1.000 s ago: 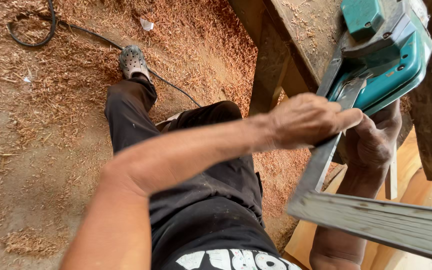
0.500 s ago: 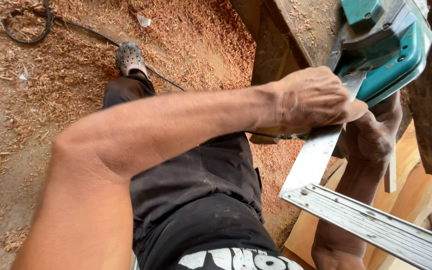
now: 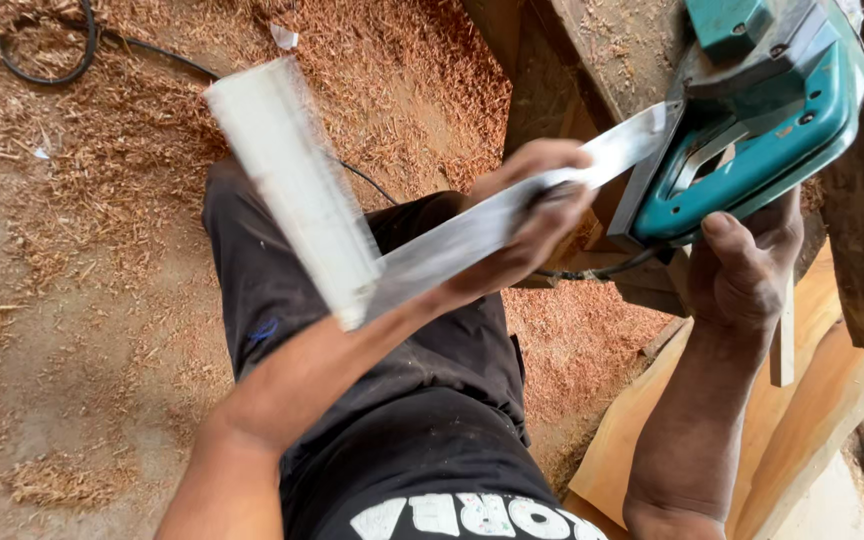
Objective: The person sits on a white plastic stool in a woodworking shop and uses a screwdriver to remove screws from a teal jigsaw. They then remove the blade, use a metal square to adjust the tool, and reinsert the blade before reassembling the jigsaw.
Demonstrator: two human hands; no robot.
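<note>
My left hand [image 3: 532, 215] grips one blade of a metal L-shaped square [image 3: 422, 255]. Its other arm [image 3: 297, 185] points up and to the left over my thigh and is blurred by motion. The gripped blade's tip reaches the base of a teal power tool [image 3: 762, 120] at the upper right. My right hand [image 3: 747, 270] holds that tool from below, thumb against its teal housing. A black cord [image 3: 592, 272] runs from the tool behind my left hand. My legs in dark trousers fill the lower middle.
Wood shavings cover the ground [image 3: 72, 300] to the left. A black cable [image 3: 47, 70] loops at the top left. A dark timber beam [image 3: 602, 50] crosses the top, and pale wooden boards [image 3: 822, 400] lie at the lower right.
My left hand has swung the square round: its long arm, earlier hanging down toward the lower right, now points up and left. The power tool and my right hand have hardly moved.
</note>
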